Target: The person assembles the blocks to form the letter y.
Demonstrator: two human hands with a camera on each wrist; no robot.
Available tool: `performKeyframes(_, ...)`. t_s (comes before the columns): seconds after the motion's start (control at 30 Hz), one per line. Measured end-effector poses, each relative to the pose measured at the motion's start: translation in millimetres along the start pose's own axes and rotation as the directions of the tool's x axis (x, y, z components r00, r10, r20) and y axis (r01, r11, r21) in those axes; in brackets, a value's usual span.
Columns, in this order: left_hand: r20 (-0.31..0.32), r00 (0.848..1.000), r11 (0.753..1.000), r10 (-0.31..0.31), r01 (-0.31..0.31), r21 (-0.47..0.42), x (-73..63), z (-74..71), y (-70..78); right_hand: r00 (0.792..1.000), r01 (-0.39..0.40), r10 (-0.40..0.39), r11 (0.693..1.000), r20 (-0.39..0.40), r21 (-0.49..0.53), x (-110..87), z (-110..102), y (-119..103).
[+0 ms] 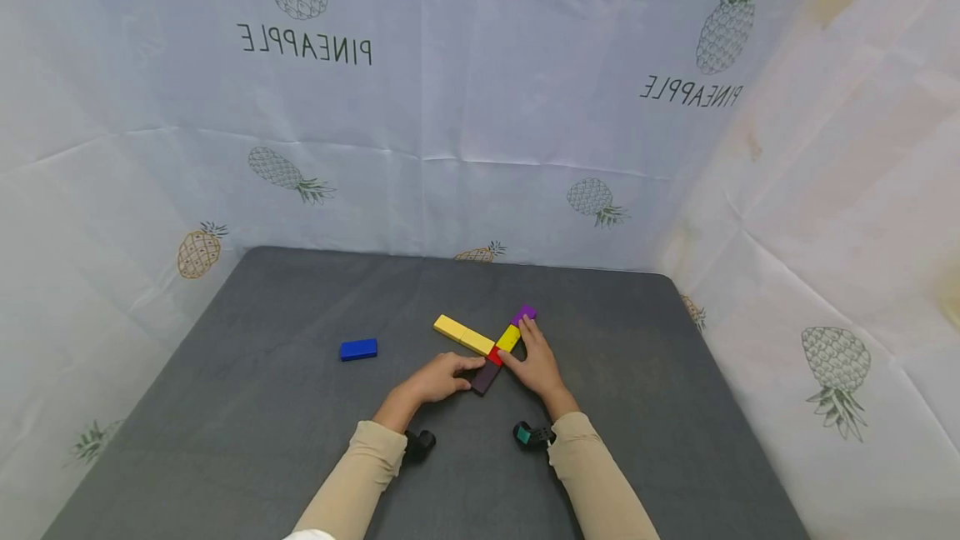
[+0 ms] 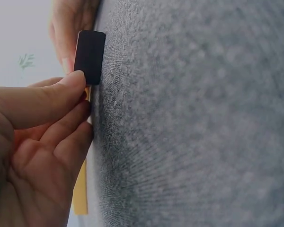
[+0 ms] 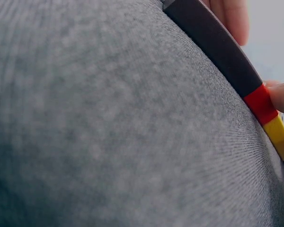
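A row of blocks runs diagonally across the grey table: a dark block [image 1: 486,377], a small red block [image 1: 494,355], a yellow block [image 1: 508,338] and a purple block [image 1: 524,315]. Two pale-yellow blocks [image 1: 463,333] branch off to the upper left, by the red one. My left hand [image 1: 437,378] has thumb and index fingertip against the dark block's left side, fingers mostly straight. My right hand [image 1: 538,365] lies along the row's right side, thumb touching the red block and fingertips at the purple one. The right wrist view shows the dark, red and yellow blocks end to end.
A blue block [image 1: 358,349] lies apart on the left of the table [image 1: 637,440]. White pineapple-print cloth [image 1: 487,90] rises behind the table's far edge and along both sides. Black straps [image 1: 531,435] with devices sit on both wrists.
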State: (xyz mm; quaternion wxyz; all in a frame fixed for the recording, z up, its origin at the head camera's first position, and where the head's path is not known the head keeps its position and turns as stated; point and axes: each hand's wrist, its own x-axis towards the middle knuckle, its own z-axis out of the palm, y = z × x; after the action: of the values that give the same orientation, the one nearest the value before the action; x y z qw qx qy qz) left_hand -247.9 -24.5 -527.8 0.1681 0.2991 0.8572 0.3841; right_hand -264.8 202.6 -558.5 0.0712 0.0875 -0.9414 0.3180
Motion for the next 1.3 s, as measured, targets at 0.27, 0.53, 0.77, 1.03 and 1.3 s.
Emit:
performKeyframes(0.27,0.022,1.000,1.000,0.001,-0.001,0.004,-2.5,-2.1,0.5,1.000,-0.009,0.010,0.999,-0.009,0.037,-0.8,-1.6,0.5)
performKeyframes(0.53,0.016,1.000,1.000,-0.003,0.003,-0.017,-15.1,-11.0,-5.3,1.000,0.015,-0.013,0.996,-0.023,0.090,-0.3,-0.4,0.8)
performKeyframes(0.77,-0.082,0.996,0.999,-0.026,0.023,-0.038,-31.3,-15.4,-8.3,0.999,0.042,-0.043,0.997,0.015,0.061,-11.4,-4.2,-6.9)
performKeyframes(1.03,-0.236,0.960,0.985,-0.150,0.124,-0.124,-53.0,-24.9,-9.7,0.997,0.064,-0.066,0.996,0.034,0.070,-22.5,-1.5,-16.4)
performKeyframes(1.3,-0.383,0.893,0.967,-0.236,0.175,-0.187,-74.4,-29.0,-19.4,0.996,0.051,-0.054,0.998,0.077,0.040,-29.0,3.8,-18.1)
